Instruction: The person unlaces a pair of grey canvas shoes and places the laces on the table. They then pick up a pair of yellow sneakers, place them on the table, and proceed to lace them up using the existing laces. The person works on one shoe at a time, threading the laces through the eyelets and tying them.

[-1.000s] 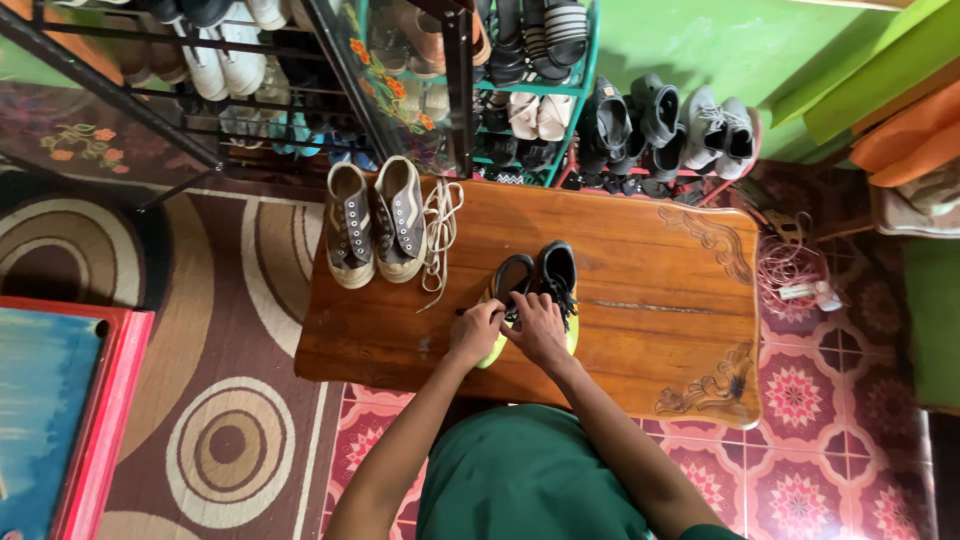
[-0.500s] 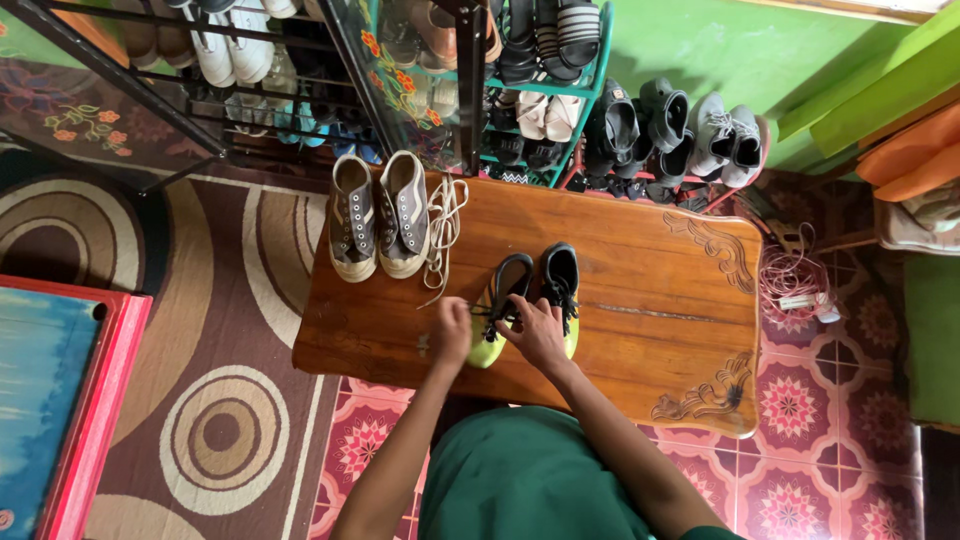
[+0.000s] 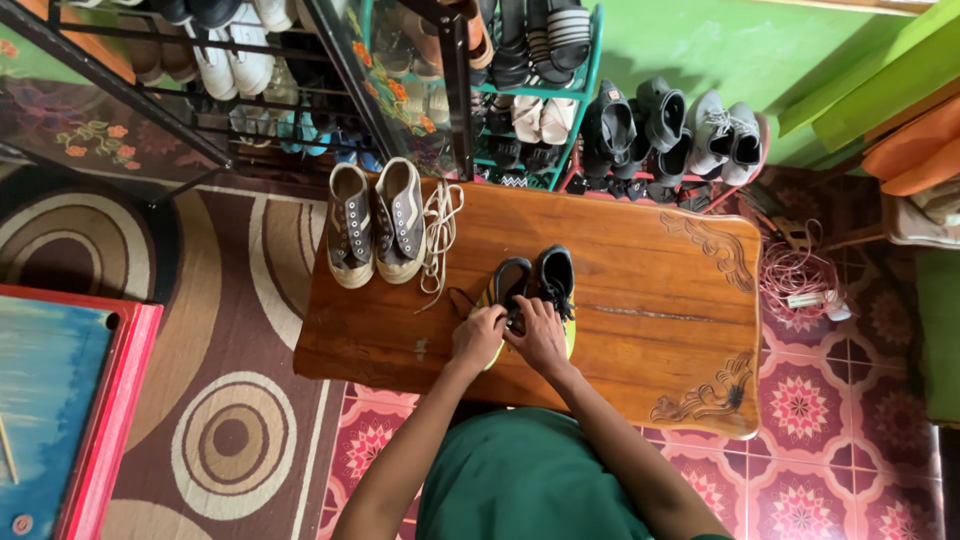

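A pair of black shoes with yellow-green soles [image 3: 553, 275] stands in the middle of a carved wooden table [image 3: 650, 310]. My left hand [image 3: 478, 336] and my right hand [image 3: 535, 335] meet over the near end of the left black shoe, fingers pinched at its lacing. Further left on the table sits a pair of brown shoes with no laces in them [image 3: 375, 222]. Loose cream laces [image 3: 438, 228] lie beside the brown pair.
A metal shoe rack [image 3: 470, 80] full of footwear stands behind the table. Black and grey shoes [image 3: 675, 125] line the floor by a green wall. A tangled cord [image 3: 795, 275] lies right of the table. A red-framed board [image 3: 60, 400] is at the left.
Both hands stay on the left black shoe, with only small finger movements at the lacing. The view has shifted slightly.
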